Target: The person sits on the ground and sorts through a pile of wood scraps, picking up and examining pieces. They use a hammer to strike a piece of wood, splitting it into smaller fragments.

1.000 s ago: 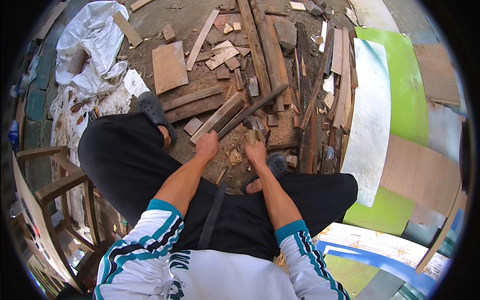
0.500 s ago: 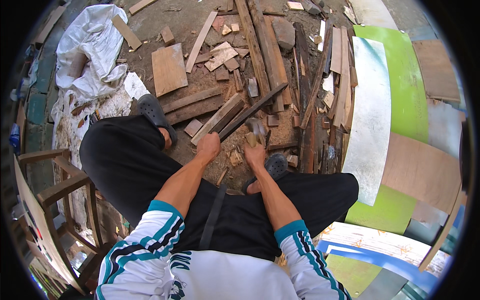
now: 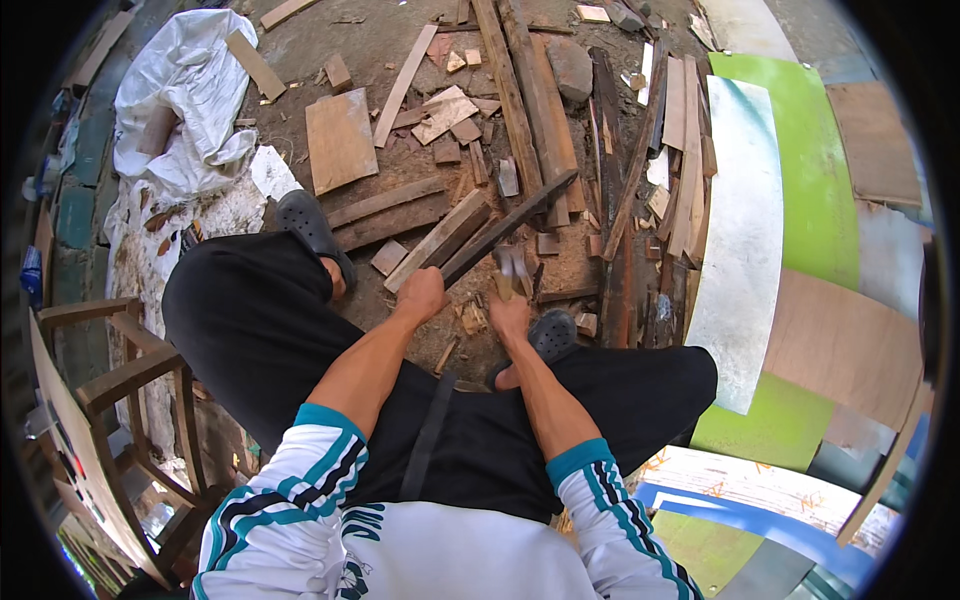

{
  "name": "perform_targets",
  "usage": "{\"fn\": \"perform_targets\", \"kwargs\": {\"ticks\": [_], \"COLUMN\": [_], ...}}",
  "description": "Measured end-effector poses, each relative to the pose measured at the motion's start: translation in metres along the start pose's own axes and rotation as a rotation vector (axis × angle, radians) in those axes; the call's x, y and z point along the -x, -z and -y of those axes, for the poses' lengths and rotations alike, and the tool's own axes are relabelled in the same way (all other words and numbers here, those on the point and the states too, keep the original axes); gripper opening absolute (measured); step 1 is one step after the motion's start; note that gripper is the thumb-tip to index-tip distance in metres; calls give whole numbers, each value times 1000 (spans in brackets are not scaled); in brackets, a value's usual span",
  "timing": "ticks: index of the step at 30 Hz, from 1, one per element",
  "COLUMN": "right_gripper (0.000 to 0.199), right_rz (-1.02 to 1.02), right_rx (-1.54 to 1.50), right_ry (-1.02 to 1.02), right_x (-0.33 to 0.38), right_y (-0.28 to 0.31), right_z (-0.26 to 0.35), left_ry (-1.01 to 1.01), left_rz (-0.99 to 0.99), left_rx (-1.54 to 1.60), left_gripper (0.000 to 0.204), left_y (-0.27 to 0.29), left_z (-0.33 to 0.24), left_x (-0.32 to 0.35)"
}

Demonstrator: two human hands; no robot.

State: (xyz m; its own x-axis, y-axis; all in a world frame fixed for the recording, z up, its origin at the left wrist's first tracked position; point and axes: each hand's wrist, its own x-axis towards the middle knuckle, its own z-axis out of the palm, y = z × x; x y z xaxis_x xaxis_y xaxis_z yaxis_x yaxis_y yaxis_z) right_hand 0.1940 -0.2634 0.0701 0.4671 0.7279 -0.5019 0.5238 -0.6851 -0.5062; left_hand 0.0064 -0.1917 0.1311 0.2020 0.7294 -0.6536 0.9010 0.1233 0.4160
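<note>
The person squats on the dirt floor (image 3: 380, 40) among scrap boards. Left hand (image 3: 422, 295) pins a wooden slat (image 3: 440, 240), fingers closed on its end. Right hand (image 3: 510, 315) grips a hammer (image 3: 510, 265), raised beside it; mid-strike, and the blow needs aim.

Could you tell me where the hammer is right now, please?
In the head view the hammer is centre frame, gripped by the right hand, just right of the left hand holding the wooden strip.

At frame centre the left hand (image 3: 422, 295) rests on the near end of a plank (image 3: 440, 240), the right hand (image 3: 510, 315) beside it gripping a hammer (image 3: 508, 268). A white sack (image 3: 185, 95) lies upper left, flat boards (image 3: 745, 220) right, a wooden chair (image 3: 120, 370) lower left.
</note>
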Motion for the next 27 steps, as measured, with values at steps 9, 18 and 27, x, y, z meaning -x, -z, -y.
{"fn": "perform_targets", "kwargs": {"ticks": [9,18,27], "right_gripper": [37,36,30], "right_rz": [-126,29,-29], "right_rx": [-157,-21,53], "right_ry": [33,28,314], "right_x": [14,34,42], "right_y": [45,33,50], "right_z": [38,42,61], "left_ry": [90,7,38], "left_rz": [166,119,211], "left_rx": [-6,41,60], "left_gripper": [21,36,39], "left_y": [3,-4,-3], "left_z": [-3,2,2], "left_x": [-9,-13,-19]}}
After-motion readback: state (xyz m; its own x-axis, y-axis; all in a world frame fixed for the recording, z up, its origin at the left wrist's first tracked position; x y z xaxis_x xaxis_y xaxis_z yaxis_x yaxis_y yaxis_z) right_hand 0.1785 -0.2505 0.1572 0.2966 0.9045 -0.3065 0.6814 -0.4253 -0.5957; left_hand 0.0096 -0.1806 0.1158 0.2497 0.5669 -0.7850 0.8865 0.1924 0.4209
